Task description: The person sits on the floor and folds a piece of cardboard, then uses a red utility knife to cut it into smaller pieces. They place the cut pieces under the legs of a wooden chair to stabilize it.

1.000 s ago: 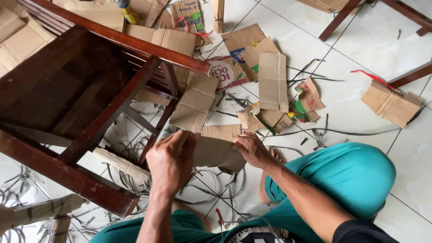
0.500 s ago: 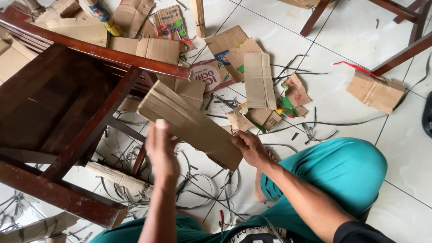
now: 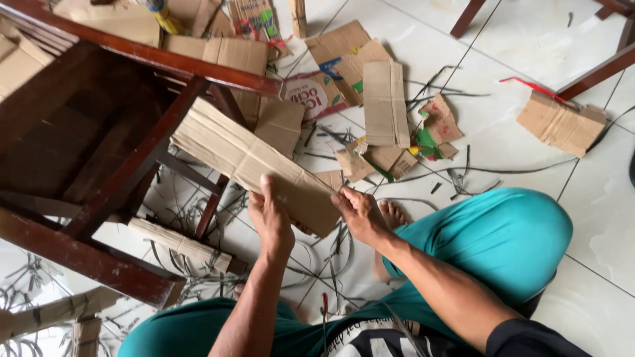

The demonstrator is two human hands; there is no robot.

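Lifted higher, one cardboard strip [image 3: 254, 162] sits between two hands: left hand [image 3: 271, 218], right hand [image 3: 360, 215].

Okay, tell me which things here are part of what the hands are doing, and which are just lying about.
In hand:
long cardboard strip
left hand, gripping its near end
right hand, gripping its near end

Lying about:
wooden chair
cardboard pieces on the floor
folded cardboard at right
dark strips scattered on tiles

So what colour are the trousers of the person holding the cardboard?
Teal trousers, plain with no pattern, seen best in the head view, on the bent knee.
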